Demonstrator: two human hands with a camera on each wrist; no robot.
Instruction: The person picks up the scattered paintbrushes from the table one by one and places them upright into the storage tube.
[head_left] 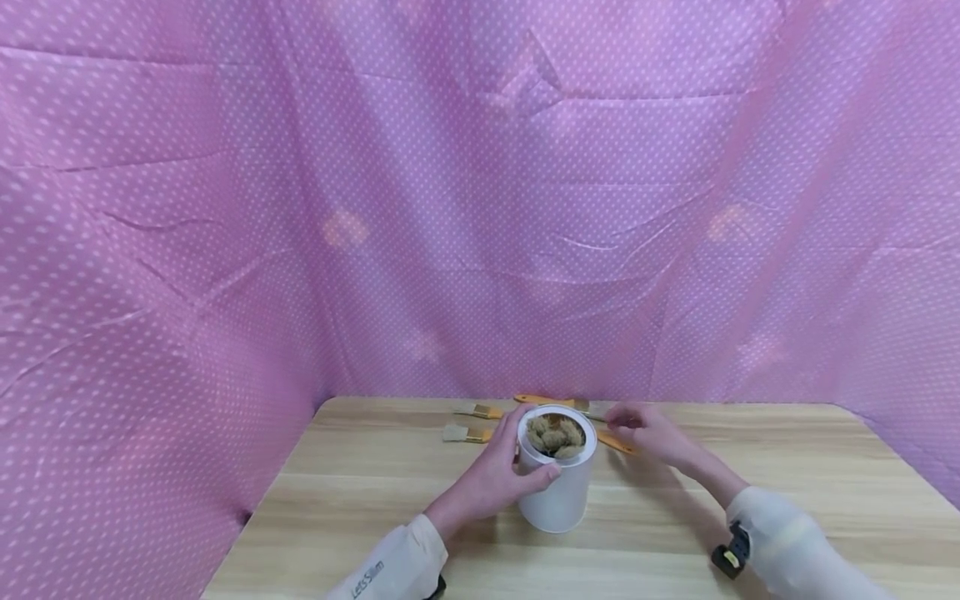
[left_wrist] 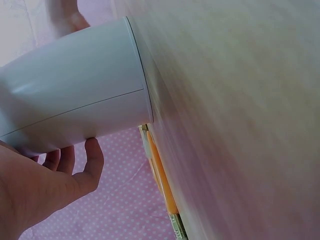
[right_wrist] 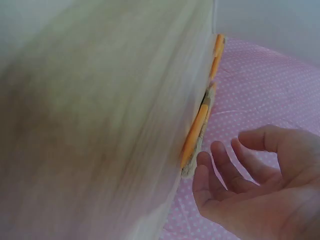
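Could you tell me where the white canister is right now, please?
In the head view the white canister stands centre-front on the wooden table, gripped by the left hand, with brushes lying just behind it.

Left sleeve (head_left: 390, 567) print: "Let's Slim".

A canister (head_left: 557, 487) stands on the counter (head_left: 787, 467), with bristle heads (head_left: 556, 436) inside it at its open top. The left hand (head_left: 491, 482) wraps the canister from its left side. Behind the canister lie several brushes (head_left: 471, 433) flat on the counter. The right hand (head_left: 651, 433) hovers right of the canister, over one brush handle (head_left: 617, 443). A cloth backdrop (head_left: 480, 200) hangs behind the canister and to both sides.
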